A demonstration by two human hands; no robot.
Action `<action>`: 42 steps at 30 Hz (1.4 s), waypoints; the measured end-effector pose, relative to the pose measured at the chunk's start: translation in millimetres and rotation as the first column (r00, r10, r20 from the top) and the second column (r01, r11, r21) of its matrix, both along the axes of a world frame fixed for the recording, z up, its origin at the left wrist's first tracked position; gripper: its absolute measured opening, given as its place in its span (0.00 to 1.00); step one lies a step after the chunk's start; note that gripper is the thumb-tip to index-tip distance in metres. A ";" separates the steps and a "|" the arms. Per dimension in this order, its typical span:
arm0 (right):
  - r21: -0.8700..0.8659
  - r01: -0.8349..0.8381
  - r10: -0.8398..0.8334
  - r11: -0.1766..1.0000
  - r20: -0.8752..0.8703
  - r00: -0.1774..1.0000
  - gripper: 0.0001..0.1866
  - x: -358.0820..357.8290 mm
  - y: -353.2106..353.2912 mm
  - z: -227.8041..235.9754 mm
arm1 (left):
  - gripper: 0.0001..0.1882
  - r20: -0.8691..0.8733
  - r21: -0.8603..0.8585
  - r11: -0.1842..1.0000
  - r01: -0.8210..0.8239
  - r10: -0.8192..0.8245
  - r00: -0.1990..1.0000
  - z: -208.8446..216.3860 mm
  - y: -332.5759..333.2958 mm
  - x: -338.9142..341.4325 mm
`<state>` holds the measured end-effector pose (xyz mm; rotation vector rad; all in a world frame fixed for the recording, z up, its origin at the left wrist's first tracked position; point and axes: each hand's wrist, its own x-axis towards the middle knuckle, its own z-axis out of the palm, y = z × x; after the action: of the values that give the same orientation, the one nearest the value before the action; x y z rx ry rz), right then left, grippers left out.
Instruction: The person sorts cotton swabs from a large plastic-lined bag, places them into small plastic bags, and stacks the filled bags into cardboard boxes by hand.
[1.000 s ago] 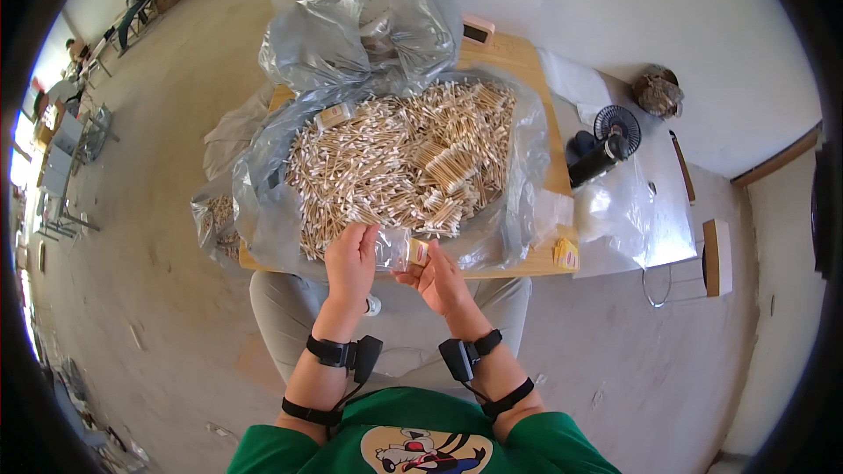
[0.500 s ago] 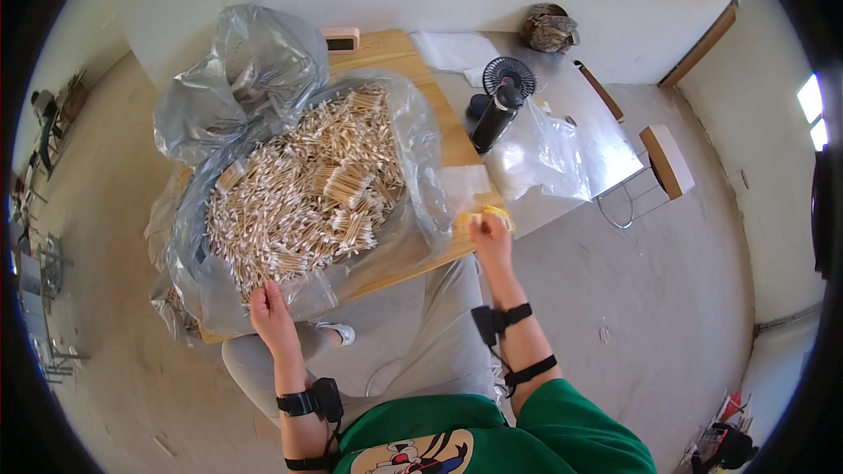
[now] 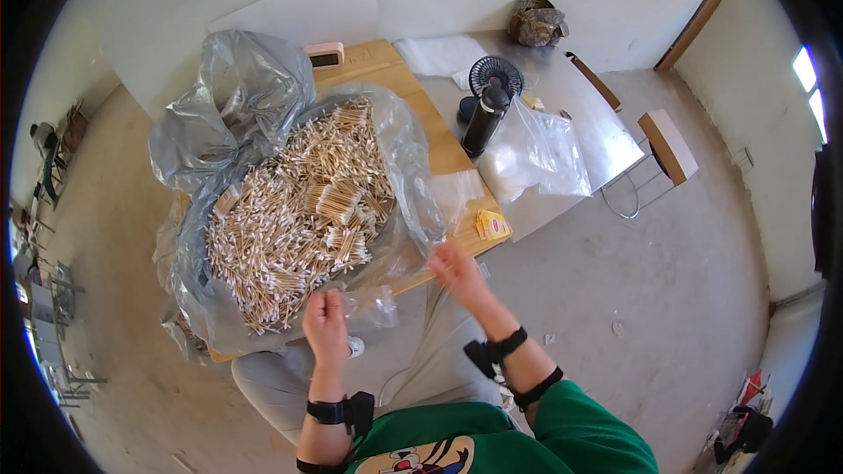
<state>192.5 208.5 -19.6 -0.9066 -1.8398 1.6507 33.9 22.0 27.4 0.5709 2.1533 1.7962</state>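
My left hand (image 3: 327,326) is closed, pinching a small clear plastic bag (image 3: 373,305) at the table's front edge. The bag hangs out to the right of my fingers. My right hand (image 3: 457,272) is over the near table edge, smeared by motion. I cannot make out whether anything is in its fingers. Just beyond it, a small stack of yellow cards (image 3: 493,226) lies on the table corner. A big heap of cotton swabs (image 3: 299,211) with wooden sticks fills an opened grey plastic bag (image 3: 411,158) in front of me.
The wooden table (image 3: 430,114) adjoins a metal table (image 3: 606,136) holding a black bottle (image 3: 486,118), a fan (image 3: 496,75), clear plastic bags (image 3: 549,154) and a patterned bag (image 3: 537,22). A pink-framed device (image 3: 325,54) stands at the back. A stool (image 3: 667,147) is at the right.
My right hand has moved left and nearer to me, away from the yellow cards, which now show uncovered. My left hand has shifted right, off the heap's edge, with the clear bag.
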 end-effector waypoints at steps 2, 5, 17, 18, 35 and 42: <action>-0.315 -0.237 0.160 0.919 -0.252 0.954 0.14 -12.2 -46.7 16.8 | 0.15 -0.058 -0.042 0.997 0.066 -0.069 0.996 5.1 7.3 12.7; -0.366 -0.264 0.219 0.892 -0.160 0.962 0.13 -12.0 -60.6 31.8 | 0.13 -0.138 -0.101 0.989 0.104 -0.118 0.983 -3.5 5.6 8.6; 0.569 0.483 -0.667 0.665 0.162 0.727 0.15 -3.7 89.3 -14.4 | 0.13 -0.638 -0.347 0.893 -0.287 0.000 0.770 -45.0 -51.8 -95.3; 0.563 0.448 -0.643 0.695 0.207 0.738 0.16 -16.0 89.6 -16.2 | 0.18 -0.710 -0.381 0.856 -0.349 -0.029 0.704 -49.1 -54.8 -101.1; 0.858 -0.217 0.021 0.465 0.235 0.972 0.26 -111.7 -37.8 5.2 | 0.30 -0.681 -0.598 0.683 -0.419 -0.157 0.716 -69.7 -62.3 -126.3; 0.765 -0.443 0.021 0.467 0.491 0.871 0.32 -209.3 -43.1 1.6 | 0.30 -0.666 -0.587 0.702 -0.404 -0.134 0.734 -62.5 -57.3 -120.9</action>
<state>-16.8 165.4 -18.0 -0.5343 -2.7716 0.3800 -87.0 -35.3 -35.1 0.9464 3.1853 0.6420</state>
